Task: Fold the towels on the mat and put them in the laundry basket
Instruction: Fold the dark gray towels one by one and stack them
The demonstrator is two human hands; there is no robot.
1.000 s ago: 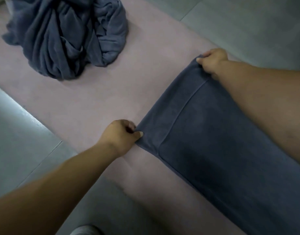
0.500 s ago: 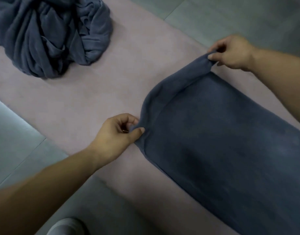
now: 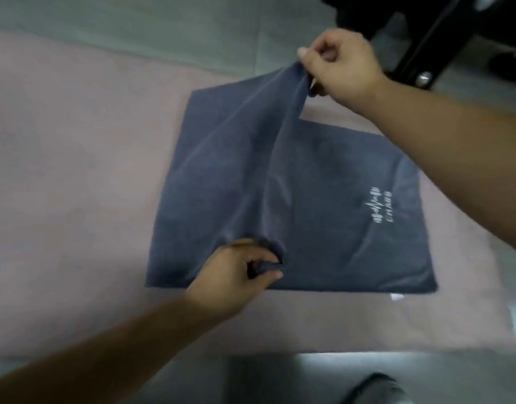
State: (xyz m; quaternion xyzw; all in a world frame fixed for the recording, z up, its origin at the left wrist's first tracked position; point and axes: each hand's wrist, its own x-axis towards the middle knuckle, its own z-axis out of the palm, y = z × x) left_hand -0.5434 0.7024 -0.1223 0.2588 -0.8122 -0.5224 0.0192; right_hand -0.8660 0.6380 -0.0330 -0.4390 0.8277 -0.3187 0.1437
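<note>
- Pale pink flat mat [image 3: 64, 176]: is lying spread over the floor and filling most of the view, with its bare surface showing widest at the left.
- Left hand [image 3: 236, 275]: is reaching in from the lower left. Its fingers are curling tight and its thumb is pressing against them, pinching the near corner of the raised towel layer just above the towel's near edge.
- Dark blue-grey rectangular cloth towel [image 3: 324, 199]: is lying on the middle of the mat. Its lower layer is resting flat, while an upper layer is being held up off it and stretched as a taut band between the two hands, over the towel's left half.
- Right hand [image 3: 341, 62]: is reaching in from the right, above the mat's far edge. Its thumb and curled fingers are pinching the far corner of the raised layer, lifted clear of the mat.
- White printed lettering [image 3: 380, 211]: is showing on the flat right part of the towel, too blurred to read.
- Small white label [image 3: 396, 297]: is sticking out from the towel's near edge, close to its right corner, and lying on the mat.
- Black metal frame [image 3: 420, 45]: is standing on the floor at the upper right, beyond the mat.
- Grey tiled floor [image 3: 163, 21]: is showing beyond the far edge of the mat and along the near edge.
</note>
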